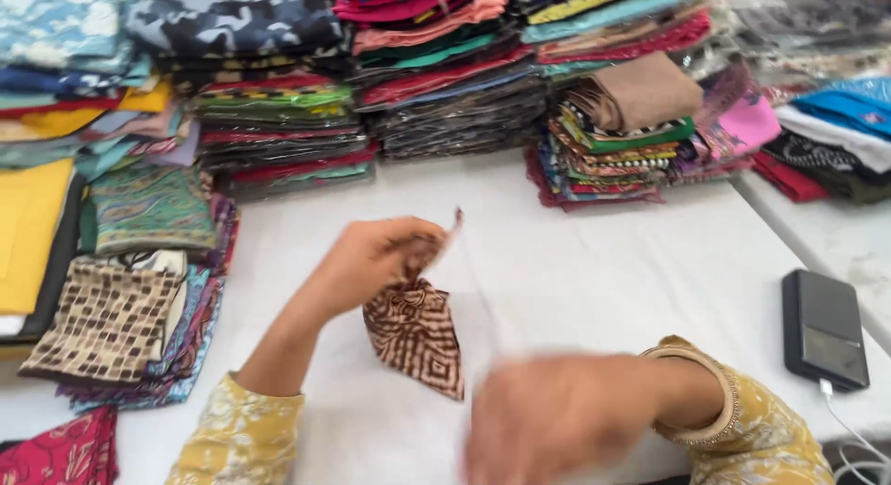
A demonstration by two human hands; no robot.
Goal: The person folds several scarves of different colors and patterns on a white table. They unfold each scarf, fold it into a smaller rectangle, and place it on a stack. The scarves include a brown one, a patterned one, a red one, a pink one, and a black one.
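My left hand point(376, 258) is raised over the white table point(594, 262) and pinches the top of a brown and cream patterned folded cloth point(416, 336), which hangs down from the fingers. A thin clear plastic sleeve seems to surround the cloth, though blur makes this uncertain. My right hand point(548, 415) is low at the front, blurred with motion, just right of the cloth's lower corner. Whether it touches the cloth or holds anything cannot be made out. Both arms wear yellow floral sleeves.
Tall stacks of folded colourful fabrics point(445, 67) line the back of the table and the left side. A brown checked cloth point(107, 323) lies at the left. A black power bank point(821, 329) with a white cable sits at the right edge.
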